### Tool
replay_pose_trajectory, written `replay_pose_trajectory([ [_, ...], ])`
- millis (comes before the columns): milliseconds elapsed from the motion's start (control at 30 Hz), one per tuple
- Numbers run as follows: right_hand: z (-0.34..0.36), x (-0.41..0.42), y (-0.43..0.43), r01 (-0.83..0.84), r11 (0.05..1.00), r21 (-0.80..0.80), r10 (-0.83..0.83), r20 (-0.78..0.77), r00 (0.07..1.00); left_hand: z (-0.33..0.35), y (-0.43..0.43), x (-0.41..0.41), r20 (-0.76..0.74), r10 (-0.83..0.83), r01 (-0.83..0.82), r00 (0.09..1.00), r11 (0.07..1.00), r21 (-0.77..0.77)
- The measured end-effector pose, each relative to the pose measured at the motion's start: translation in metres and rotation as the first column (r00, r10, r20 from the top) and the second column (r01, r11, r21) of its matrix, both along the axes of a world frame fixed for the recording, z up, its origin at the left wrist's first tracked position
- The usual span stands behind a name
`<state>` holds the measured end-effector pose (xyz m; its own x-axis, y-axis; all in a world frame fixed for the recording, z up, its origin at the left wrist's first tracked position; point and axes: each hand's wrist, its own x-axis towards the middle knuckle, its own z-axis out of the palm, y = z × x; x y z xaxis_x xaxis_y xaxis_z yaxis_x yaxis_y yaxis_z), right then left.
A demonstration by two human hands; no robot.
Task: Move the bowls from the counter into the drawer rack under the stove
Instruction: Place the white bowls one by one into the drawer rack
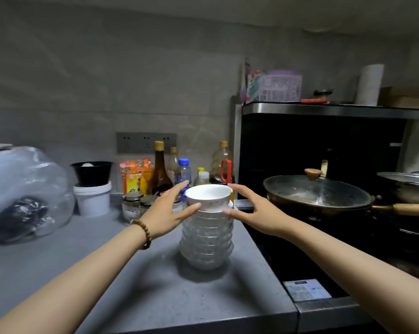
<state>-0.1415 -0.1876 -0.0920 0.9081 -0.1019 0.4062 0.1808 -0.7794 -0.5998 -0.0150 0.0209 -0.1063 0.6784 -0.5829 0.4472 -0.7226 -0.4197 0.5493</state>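
Observation:
A tall stack of clear glass bowls [206,239] stands on the grey counter [136,280] near its right edge. White ceramic bowls [208,197] sit on top of the stack. My left hand [166,213] is at the left side of the white bowls, its thumb touching just under the top one. My right hand [250,210] is at the right side, its thumb at the same height. Both hands have their fingers spread and cup the top of the stack without lifting anything. The drawer rack is out of view.
Right of the counter is the black stove with a lidded wok [317,191] and a second pan [406,184]. Bottles and seasoning packets [160,169] stand behind the stack. A white bucket [92,198] and a large clear plastic bag [22,194] lie to the left.

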Motion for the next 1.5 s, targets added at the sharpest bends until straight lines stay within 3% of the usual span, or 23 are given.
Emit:
replay_pose_trajectory([
  [100,-0.003,0.013,0.004,0.017,1.000,0.012,-0.017,-0.011,1.000,-0.004,-0.006,0.003,-0.085,-0.057,0.052,0.995,0.997,-0.058],
  [600,-0.018,0.033,0.006,0.025,0.983,0.180,-0.044,0.105,0.994,-0.019,-0.033,0.007,-0.109,-0.123,0.085,0.986,0.949,-0.303],
  [933,0.006,0.007,0.001,-0.060,0.983,0.174,0.008,0.285,0.959,0.006,-0.050,-0.022,-0.025,-0.193,0.142,0.981,0.799,-0.584],
  [1100,0.017,-0.034,-0.022,0.046,0.996,0.070,-0.064,0.278,0.958,0.010,-0.071,-0.049,-0.052,-0.293,0.207,0.955,0.778,-0.593],
  [1233,0.018,-0.084,-0.046,0.112,0.994,0.019,-0.112,0.272,0.956,0.004,-0.100,-0.081,-0.127,-0.456,0.289,0.881,0.730,-0.619],
  [1367,0.010,-0.135,-0.075,0.147,0.987,0.065,-0.157,0.199,0.967,-0.010,-0.133,-0.117,-0.227,-0.583,0.369,0.780,0.722,-0.586],
  [1500,-0.012,-0.183,-0.101,0.171,0.971,0.167,-0.190,0.102,0.977,-0.034,-0.170,-0.151,-0.315,-0.559,0.371,0.767,0.787,-0.493],
])
